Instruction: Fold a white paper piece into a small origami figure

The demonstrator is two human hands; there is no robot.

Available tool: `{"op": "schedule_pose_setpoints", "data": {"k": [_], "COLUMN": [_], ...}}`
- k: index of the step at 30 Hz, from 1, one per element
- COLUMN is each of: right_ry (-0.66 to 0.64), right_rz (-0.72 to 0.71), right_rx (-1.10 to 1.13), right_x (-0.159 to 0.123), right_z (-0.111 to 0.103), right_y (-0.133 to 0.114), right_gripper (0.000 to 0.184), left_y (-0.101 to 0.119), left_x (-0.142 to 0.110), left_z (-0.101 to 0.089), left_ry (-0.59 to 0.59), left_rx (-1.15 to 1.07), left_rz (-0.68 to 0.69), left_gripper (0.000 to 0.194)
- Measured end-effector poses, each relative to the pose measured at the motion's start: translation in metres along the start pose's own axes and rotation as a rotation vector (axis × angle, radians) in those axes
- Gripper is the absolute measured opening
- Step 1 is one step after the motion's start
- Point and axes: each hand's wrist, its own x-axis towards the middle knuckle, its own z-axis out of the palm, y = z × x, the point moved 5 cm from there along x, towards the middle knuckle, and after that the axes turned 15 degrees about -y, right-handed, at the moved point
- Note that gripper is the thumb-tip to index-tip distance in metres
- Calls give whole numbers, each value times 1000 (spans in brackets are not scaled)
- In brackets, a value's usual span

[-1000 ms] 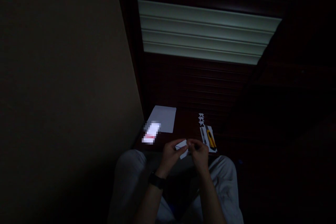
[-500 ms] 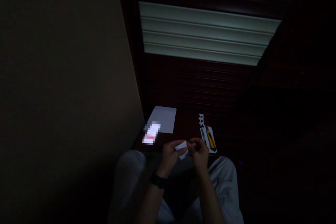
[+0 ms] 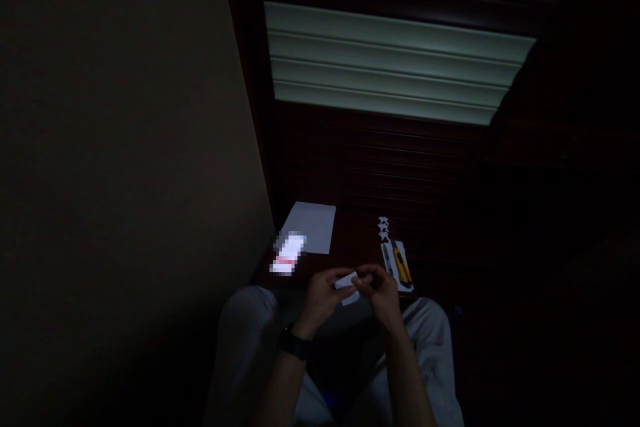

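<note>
A small piece of white paper (image 3: 348, 280), which looks folded, is held between both hands just over the near edge of the dark table. My left hand (image 3: 323, 293) pinches its left side, thumb on top and fingers behind. At its right edge my right hand (image 3: 381, 295) is closed, thumb and fingertips on the paper. To the right of that hand lie a yellow-handled utility knife (image 3: 402, 267) and a slim pen-like tool (image 3: 387, 259), both on white paper. Several small white paper cut-outs (image 3: 383, 227) lie in a row behind them.
A larger white sheet (image 3: 313, 227) lies at the table's left, with a lit, blurred-out phone-like screen (image 3: 289, 253) over its near corner. A wall (image 3: 200, 147) stands close on the left. Behind the table rises a dark slatted panel (image 3: 400, 153) with a pale section (image 3: 395, 67).
Both hands have shifted slightly around the paper. My right thumb now lies further over its upper right edge, and my left wrist has moved a little to the left.
</note>
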Motion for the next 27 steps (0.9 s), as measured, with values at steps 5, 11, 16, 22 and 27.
{"op": "schedule_pose_setpoints", "data": {"k": [5, 11, 16, 22, 27], "right_ry": [134, 169, -24, 9, 128], "right_rz": [-35, -53, -5, -39, -57], "right_rx": [-94, -91, -71, -42, 13], "right_x": [-1, 0, 1, -1, 0], "right_z": [-7, -2, 5, 3, 2], "right_y": [5, -1, -6, -5, 0], "right_gripper": [21, 27, 29, 29, 30], "left_y": [5, 1, 0, 8, 9], "left_x": [-2, -2, -3, -2, 0], "left_z": [-4, -13, -16, -10, -3], "left_ry": [43, 233, 237, 163, 128], "left_rx": [14, 2, 59, 40, -12], "left_rz": [-62, -12, 17, 20, 21], "left_gripper": [41, 28, 24, 27, 32]}}
